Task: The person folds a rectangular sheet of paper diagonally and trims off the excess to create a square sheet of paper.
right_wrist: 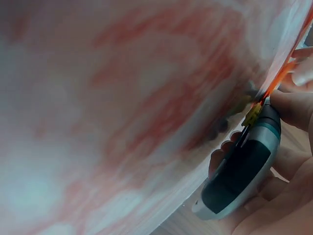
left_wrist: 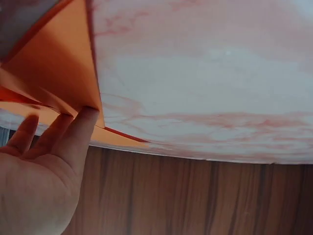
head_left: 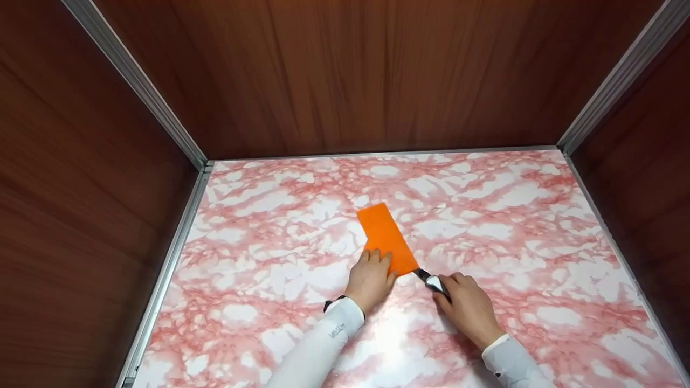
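Note:
A folded orange sheet of paper [head_left: 392, 240] lies slantwise on the marbled table. My left hand [head_left: 372, 277] rests on its lower left part, fingers extended over the paper and thumb near the bottom edge. In the left wrist view, the fingers touch the orange paper [left_wrist: 61, 58], whose layers stand slightly apart. My right hand [head_left: 469, 304] grips a utility knife [head_left: 435, 284] with a dark and pale grey handle. The knife's front end meets the paper's lower right corner. A yellow part shows near the front of the utility knife [right_wrist: 242, 169] in the right wrist view.
The pink and white marbled tabletop [head_left: 512, 242] spreads around both hands. Brown wood-grain panels [head_left: 345, 75] close off the back and sides. Metal rails [head_left: 140, 91] run along the corners and table edges.

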`<state>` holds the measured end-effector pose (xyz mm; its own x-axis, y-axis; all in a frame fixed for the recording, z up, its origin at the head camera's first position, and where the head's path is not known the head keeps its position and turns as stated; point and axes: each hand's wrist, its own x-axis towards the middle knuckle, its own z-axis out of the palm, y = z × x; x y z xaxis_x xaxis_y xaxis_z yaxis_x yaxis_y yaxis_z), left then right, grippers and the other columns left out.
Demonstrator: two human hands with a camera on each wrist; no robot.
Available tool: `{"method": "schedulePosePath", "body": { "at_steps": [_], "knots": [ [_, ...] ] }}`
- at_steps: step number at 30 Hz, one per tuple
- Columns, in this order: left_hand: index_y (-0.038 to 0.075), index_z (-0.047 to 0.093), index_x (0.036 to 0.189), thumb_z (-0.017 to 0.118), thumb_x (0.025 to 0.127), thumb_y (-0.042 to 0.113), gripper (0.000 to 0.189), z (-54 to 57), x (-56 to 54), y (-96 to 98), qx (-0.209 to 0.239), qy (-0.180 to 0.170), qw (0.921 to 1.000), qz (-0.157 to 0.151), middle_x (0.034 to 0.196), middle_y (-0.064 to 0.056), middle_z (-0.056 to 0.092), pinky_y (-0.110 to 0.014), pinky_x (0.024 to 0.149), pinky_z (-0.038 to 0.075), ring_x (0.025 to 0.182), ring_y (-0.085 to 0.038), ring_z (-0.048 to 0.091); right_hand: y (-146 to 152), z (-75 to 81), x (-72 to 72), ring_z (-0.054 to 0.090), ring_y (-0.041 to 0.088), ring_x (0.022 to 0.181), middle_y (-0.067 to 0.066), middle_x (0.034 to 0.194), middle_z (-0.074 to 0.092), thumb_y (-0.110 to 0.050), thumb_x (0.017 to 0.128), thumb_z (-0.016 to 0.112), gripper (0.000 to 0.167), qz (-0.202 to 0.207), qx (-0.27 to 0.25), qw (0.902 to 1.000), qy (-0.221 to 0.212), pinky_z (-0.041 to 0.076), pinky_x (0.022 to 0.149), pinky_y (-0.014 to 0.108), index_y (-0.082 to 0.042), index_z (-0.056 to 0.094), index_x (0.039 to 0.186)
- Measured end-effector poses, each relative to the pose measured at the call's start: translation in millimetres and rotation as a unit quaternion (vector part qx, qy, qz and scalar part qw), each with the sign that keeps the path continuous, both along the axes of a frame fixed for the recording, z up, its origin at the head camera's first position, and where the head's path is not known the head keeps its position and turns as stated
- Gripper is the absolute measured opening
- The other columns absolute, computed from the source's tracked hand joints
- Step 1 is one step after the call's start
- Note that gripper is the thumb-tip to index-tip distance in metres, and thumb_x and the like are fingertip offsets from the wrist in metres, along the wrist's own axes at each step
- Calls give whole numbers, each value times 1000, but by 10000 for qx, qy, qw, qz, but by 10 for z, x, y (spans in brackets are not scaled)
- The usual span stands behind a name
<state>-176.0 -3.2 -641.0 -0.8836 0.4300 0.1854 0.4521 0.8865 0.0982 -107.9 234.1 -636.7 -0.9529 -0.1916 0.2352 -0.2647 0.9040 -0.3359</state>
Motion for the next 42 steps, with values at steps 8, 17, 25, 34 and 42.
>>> {"method": "schedulePosePath", "body": {
  "at_steps": [8,17,25,34,42],
  "knots": [
    [20,59,137,55,96,46,48,-21,10,21,-640,150,9978,-40,141,-15,49,-38,92,48,121,-36,49,-16,-5,-6,51,22,78,1,91,56,-29,84,77,36,-49,20,9999,-92,45,61,38,-9,70,113],
    [14,59,136,53,97,44,50,-16,10,32,-694,27,9975,-143,144,-13,48,-44,99,42,129,-32,45,-3,-4,-3,52,22,78,2,92,57,-29,85,75,36,-82,-2,9998,-171,47,63,39,-9,70,114],
    [16,58,137,53,97,45,49,-39,12,38,-790,59,9968,-84,142,-11,51,-44,99,43,129,-30,47,7,-1,-12,53,22,79,3,94,59,-29,84,76,41,-21,114,9998,-154,47,62,39,-8,68,119],
    [15,59,136,55,96,43,49,-16,23,33,-742,198,9970,-90,140,-11,52,-44,97,45,128,-30,49,24,3,-26,50,20,73,0,86,54,-29,85,76,40,17,53,9999,-163,41,58,34,-8,70,119],
    [15,59,136,54,97,43,48,-25,30,14,-716,249,9970,-163,141,-12,52,-43,97,45,128,-30,48,46,1,-24,49,20,71,-1,83,53,-27,84,76,41,6,-44,10000,-86,39,55,32,-9,70,121]
  ]
}}
